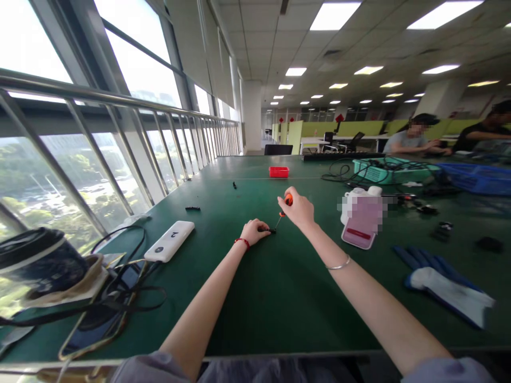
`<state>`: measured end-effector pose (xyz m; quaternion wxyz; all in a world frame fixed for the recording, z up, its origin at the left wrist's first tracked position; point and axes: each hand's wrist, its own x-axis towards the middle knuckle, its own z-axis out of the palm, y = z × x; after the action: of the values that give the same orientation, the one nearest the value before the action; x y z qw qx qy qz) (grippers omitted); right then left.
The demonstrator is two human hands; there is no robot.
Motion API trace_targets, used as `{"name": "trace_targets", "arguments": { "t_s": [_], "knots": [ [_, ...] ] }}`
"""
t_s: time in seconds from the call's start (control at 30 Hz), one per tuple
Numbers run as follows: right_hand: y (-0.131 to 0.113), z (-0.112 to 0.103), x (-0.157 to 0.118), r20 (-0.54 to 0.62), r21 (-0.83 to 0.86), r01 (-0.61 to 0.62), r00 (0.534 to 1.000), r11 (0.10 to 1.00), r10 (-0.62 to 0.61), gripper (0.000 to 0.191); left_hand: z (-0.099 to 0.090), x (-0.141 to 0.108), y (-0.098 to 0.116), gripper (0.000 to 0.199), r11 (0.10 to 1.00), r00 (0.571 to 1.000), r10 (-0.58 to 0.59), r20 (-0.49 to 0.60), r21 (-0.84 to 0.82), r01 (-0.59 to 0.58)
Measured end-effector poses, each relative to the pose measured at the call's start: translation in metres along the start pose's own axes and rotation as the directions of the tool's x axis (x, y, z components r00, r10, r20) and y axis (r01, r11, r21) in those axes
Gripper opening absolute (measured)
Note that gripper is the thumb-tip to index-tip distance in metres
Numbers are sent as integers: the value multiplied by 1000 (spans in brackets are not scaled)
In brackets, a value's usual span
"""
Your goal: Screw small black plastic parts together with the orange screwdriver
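On the green table, my left hand (pixel 254 233) pinches a small black part (pixel 272 231) and holds it down against the surface. What kind of part it is, I cannot make out. My right hand (pixel 299 206) is wrapped round the orange-and-black handle of a screwdriver (pixel 281 214). The tool slants down to the left, its thin shaft reaching the black part beside my left fingertips. Whether the tip sits in a screw is too small to tell.
Left lie a white power bank (pixel 170 242), a phone (pixel 104 314) with cables and a dark cup (pixel 42 260). Ahead is a red tray (pixel 278 172). Right are a pink-backed phone (pixel 361 223), gloves (pixel 447 287), a green basket (pixel 383 173) and a blue basket (pixel 479 178). Two people sit beyond.
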<state>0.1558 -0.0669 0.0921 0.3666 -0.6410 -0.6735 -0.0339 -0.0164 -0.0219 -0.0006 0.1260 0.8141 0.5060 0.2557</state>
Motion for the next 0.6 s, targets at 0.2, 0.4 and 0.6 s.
{"name": "trace_targets", "arguments": {
  "t_s": [0.2, 0.4, 0.6],
  "knots": [
    [-1, -8, -21, -18, 4, -67, 998, 998, 67, 21, 0, -22, 9, 17, 999, 999, -13, -42, 37, 15],
    [1, -10, -30, -33, 16, -145, 989, 989, 145, 23, 0, -24, 10, 18, 999, 999, -10, -48, 51, 12],
    [1, -8, -37, -53, 15, -135, 989, 991, 135, 22, 3, -24, 7, 18, 999, 998, 5, -60, 42, -2]
  ]
}}
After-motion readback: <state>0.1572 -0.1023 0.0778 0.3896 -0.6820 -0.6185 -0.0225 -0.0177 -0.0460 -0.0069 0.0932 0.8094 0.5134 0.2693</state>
